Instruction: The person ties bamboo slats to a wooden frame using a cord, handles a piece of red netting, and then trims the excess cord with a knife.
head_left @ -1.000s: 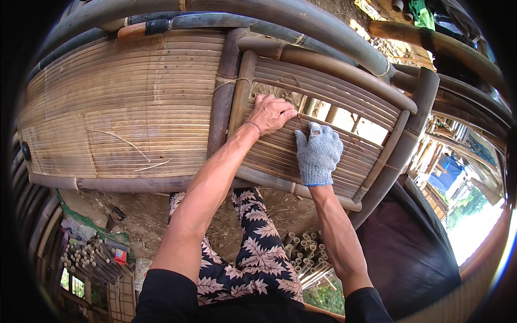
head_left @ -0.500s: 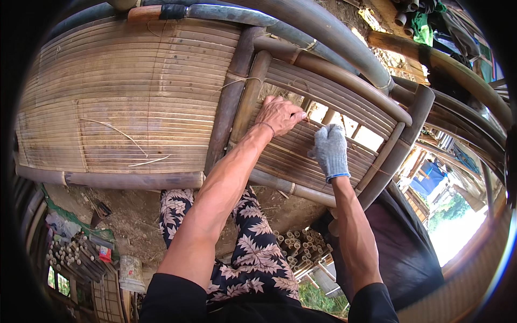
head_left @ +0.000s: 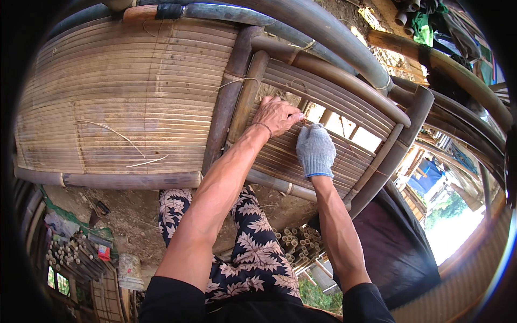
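While the left hand [head_left: 277, 116] lies on the slats [head_left: 277, 159], the right hand [head_left: 315, 148] sits just beside it

Both hands are over the smaller bamboo panel [head_left: 344, 175], which is set within a frame of thick dark bamboo [head_left: 391, 152] to the right of a broader slatted panel [head_left: 124, 102]. An oblong opening crosses it between the upper and lower slats, with short crosspieces [head_left: 326, 116] and bright ground showing through.

The bare left hand is at the left part of the opening, its fingers bent, thumb and forefinger close together beside a thin reddish strand [head_left: 305, 119]; whether its grip is closed on that strand, I cannot tell. The right hand, in a grey knitted glove [head_left: 318, 161] with a blue edge, has its fingers curled inward near the same strand; the glove hides whether its grip holds anything.

On the broader panel lie two loose strips: a long, curved one [head_left: 114, 131] and a shorter, nearly straight one [head_left: 146, 161]. An orange-brown handle [head_left: 141, 14] with a black wrap lies along the back edge. Below are leaf-patterned trousers [head_left: 258, 242], with cut bamboo tubes [head_left: 293, 242] to their right and a pale bucket [head_left: 129, 269] to their left. A dark sheet [head_left: 398, 242] spreads at lower right.
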A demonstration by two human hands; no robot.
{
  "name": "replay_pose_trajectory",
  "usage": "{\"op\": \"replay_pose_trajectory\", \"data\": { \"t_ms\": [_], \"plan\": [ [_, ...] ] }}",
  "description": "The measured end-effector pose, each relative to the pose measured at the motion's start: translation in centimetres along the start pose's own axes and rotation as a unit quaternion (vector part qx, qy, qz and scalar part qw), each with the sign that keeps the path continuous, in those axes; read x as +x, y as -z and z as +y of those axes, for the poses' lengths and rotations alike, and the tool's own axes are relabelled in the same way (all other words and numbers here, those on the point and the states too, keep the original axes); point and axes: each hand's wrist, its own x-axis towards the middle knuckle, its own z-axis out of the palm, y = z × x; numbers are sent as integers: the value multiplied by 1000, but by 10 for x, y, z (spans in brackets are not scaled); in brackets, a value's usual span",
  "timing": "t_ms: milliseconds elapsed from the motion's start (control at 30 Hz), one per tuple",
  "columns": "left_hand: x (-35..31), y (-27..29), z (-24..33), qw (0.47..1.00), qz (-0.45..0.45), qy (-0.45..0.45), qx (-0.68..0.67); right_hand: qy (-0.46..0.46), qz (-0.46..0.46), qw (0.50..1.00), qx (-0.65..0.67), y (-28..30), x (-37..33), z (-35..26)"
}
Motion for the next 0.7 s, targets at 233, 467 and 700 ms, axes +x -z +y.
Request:
{"op": "replay_pose_trajectory", "data": {
  "t_ms": [233,467,700],
  "plan": [
    [-2,6,-3,1000,-8,2,-6,-339,-142,610,702,29,3,19],
    [-1,7,-1,999,-25,0,-32,-192,-321,738,562,83,-3,23],
    [-3,9,-2,999,-38,-4,-16,15,-122,676,726,145,5,29]
  ]
}}
